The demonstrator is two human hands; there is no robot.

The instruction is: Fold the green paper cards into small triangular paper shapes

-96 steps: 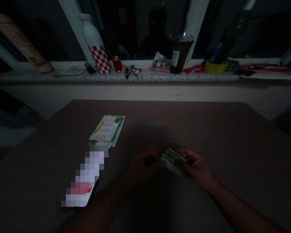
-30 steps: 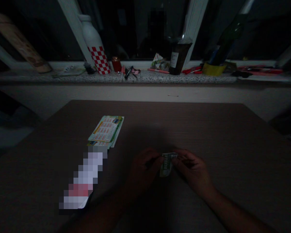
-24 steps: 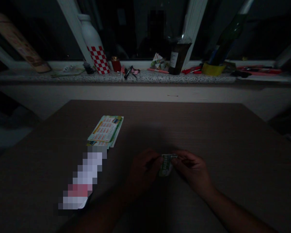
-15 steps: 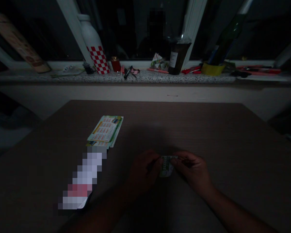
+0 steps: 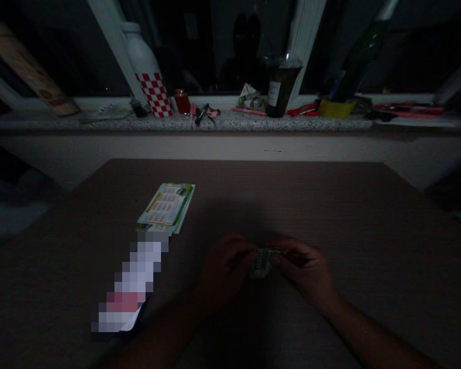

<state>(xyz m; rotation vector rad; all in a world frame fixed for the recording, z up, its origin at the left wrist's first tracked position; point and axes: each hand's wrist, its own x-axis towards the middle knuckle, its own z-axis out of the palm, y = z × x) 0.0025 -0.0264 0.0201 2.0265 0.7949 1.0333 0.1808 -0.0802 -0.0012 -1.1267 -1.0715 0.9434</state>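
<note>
The small printed paper (image 5: 261, 265) should prove light, thin and easily creased — best taken by its side edges, where your left hand (image 5: 227, 266) and right hand (image 5: 308, 267) each pinch it, over the table (image 5: 330, 205) — and it looks green and whitish, its print too dark to read

Likely a home: table (image 5: 311, 200) below cluttered windowsill (image 5: 230, 123)
</note>
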